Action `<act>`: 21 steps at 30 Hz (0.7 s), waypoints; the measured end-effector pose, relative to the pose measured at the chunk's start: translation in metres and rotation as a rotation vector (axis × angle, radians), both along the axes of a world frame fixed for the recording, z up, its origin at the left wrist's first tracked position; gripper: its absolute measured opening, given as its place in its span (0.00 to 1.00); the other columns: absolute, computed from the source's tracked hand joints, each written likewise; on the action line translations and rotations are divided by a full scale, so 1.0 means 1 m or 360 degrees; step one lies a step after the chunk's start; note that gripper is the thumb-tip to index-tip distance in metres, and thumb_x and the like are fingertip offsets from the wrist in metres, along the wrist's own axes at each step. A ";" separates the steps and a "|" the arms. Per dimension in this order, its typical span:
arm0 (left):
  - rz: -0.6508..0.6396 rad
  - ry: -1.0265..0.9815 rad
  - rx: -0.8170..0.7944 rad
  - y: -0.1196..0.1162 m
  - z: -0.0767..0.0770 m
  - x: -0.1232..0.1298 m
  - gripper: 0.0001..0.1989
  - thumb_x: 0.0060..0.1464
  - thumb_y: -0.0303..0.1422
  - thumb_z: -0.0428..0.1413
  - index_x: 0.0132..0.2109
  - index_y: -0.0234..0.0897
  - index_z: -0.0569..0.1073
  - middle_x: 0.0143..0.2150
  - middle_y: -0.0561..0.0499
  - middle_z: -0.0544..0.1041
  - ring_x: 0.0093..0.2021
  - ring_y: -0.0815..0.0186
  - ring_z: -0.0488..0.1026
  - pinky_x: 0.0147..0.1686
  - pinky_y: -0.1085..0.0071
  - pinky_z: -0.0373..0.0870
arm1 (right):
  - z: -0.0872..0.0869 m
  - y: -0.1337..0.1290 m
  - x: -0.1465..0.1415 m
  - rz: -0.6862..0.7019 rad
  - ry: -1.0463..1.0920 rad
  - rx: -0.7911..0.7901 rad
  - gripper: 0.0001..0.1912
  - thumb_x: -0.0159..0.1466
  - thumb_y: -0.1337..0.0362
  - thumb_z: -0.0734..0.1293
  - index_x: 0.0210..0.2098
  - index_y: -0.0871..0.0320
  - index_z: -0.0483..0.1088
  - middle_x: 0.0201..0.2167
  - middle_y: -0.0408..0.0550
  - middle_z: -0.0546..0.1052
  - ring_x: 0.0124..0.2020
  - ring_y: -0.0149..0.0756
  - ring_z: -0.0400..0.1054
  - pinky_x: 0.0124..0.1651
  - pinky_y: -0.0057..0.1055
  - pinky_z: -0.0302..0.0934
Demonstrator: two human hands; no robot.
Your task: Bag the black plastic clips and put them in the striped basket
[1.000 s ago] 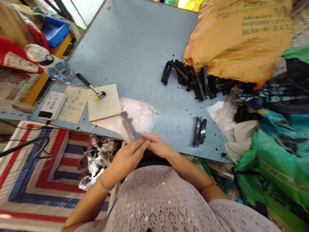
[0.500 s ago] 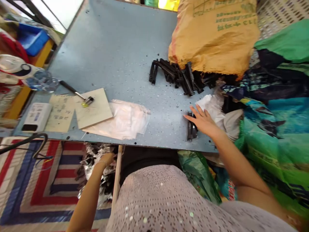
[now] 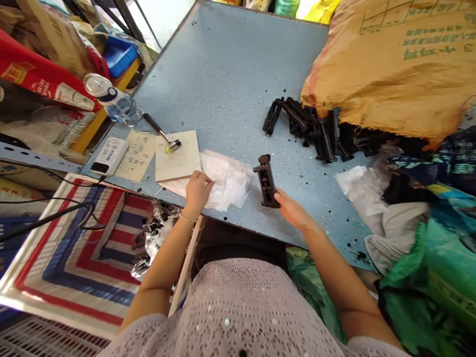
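Observation:
My right hand [image 3: 293,209] grips the lower end of a long black plastic part [image 3: 266,182], which stands tilted above the blue table. Its far end is wider and its side shows hollow recesses. My left hand [image 3: 198,191] is at the table's front edge, over the thin clear plastic bags [image 3: 226,176]. Its fingers are curled in close to one another, with the tips at the bags; whether they pinch one is hidden. Just beyond it lies a square pale board [image 3: 178,161] with a hammer [image 3: 159,130] resting on it.
Several similar black parts [image 3: 297,119] spill from an orange woven sack [image 3: 379,84]. A handwritten paper [image 3: 136,156], a white box-shaped device [image 3: 110,155] and a water bottle [image 3: 119,104] are at left. Crumpled white plastic [image 3: 362,186] lies at right. Below left, silvery scraps [image 3: 156,238] fill a container.
My right hand has taken up the black part from the table and brought it left. My left hand has come up from the silvery scraps to the plastic bags. The view has shifted.

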State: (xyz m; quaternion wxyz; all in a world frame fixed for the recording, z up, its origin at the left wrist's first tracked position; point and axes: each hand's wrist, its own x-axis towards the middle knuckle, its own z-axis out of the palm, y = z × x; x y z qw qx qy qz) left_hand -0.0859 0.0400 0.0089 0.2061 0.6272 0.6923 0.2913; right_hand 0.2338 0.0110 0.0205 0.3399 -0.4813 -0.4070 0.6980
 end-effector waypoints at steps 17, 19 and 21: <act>-0.0246 0.0273 0.0078 -0.008 0.014 -0.030 0.26 0.56 0.18 0.45 0.58 0.30 0.74 0.59 0.35 0.74 0.58 0.52 0.73 0.61 0.51 0.70 | -0.021 0.033 -0.128 0.0124 0.0521 -0.0307 0.19 0.59 0.50 0.74 0.44 0.56 0.75 0.36 0.47 0.82 0.37 0.36 0.76 0.38 0.32 0.72; -0.0260 0.0172 0.0094 -0.009 0.012 -0.032 0.30 0.55 0.18 0.46 0.64 0.31 0.69 0.62 0.36 0.71 0.62 0.55 0.72 0.63 0.55 0.70 | -0.018 0.018 -0.112 0.0350 0.0447 -0.0320 0.22 0.61 0.47 0.72 0.45 0.58 0.76 0.37 0.51 0.83 0.37 0.39 0.77 0.35 0.31 0.69; -0.0287 0.0097 0.0117 -0.013 0.008 -0.030 0.33 0.56 0.19 0.46 0.68 0.33 0.64 0.66 0.37 0.68 0.64 0.57 0.70 0.64 0.58 0.70 | -0.014 0.009 -0.103 0.0454 0.0319 -0.0317 0.22 0.61 0.46 0.72 0.43 0.59 0.78 0.35 0.51 0.83 0.35 0.39 0.77 0.31 0.30 0.66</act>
